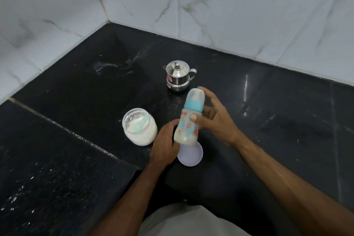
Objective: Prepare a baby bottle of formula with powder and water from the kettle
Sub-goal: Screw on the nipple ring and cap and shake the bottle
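Both hands, left hand (165, 146) and right hand (214, 119), clasp the capped bottle (188, 122) mid-frame; light, smooth plastic, best held round its body

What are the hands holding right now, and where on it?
Both hold the baby bottle: the right hand grips its upper body below the blue collar, and the left hand grips the lower body near the base.

A home kitchen: a black stone desk (268, 101) in a corner of marble-look wall tiles (249, 15), with a steel kettle (177, 75).
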A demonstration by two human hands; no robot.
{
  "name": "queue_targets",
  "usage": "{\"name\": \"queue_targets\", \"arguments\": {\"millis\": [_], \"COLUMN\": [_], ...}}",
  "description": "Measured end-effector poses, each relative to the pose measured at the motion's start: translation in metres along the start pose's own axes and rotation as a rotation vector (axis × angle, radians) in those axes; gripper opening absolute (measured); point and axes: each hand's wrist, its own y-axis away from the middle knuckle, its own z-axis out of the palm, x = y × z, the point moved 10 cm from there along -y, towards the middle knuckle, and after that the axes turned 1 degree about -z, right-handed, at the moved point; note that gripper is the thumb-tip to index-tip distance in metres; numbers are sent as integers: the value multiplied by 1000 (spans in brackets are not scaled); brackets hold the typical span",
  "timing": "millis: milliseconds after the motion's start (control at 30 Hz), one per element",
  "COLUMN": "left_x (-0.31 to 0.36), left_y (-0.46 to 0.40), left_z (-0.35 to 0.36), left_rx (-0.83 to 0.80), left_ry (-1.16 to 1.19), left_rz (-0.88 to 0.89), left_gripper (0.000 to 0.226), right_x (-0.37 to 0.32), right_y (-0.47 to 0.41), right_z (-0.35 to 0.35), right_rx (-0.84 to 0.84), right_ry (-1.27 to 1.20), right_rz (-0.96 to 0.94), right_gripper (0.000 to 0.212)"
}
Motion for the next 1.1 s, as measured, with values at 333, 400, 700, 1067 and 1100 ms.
{"name": "queue_targets", "arguments": {"millis": [333, 400, 700, 1067, 1100], "left_x": [-2, -3, -14, -7, -6], "left_y": [0, 1, 0, 0, 1], "left_z": [0, -1, 4, 3, 3], "left_rx": [11, 25, 5, 8, 7], "left_ry": [-45, -40, -57, -9, -7], "left_rz": [-8, -10, -35, -16, -16], "left_gripper": [28, 27, 33, 28, 28], "right_x": [-12, -17, -5, -6, -8], "right_y": [-2, -6, 5, 1, 0], "right_z": [3, -4, -9, -5, -5], "right_rx": [-28, 11, 39, 54, 51], "right_ry": [12, -13, -5, -9, 0], "right_rz": [-27, -65, 8, -15, -32], "right_gripper": [73, 71, 76, 74, 75]}}
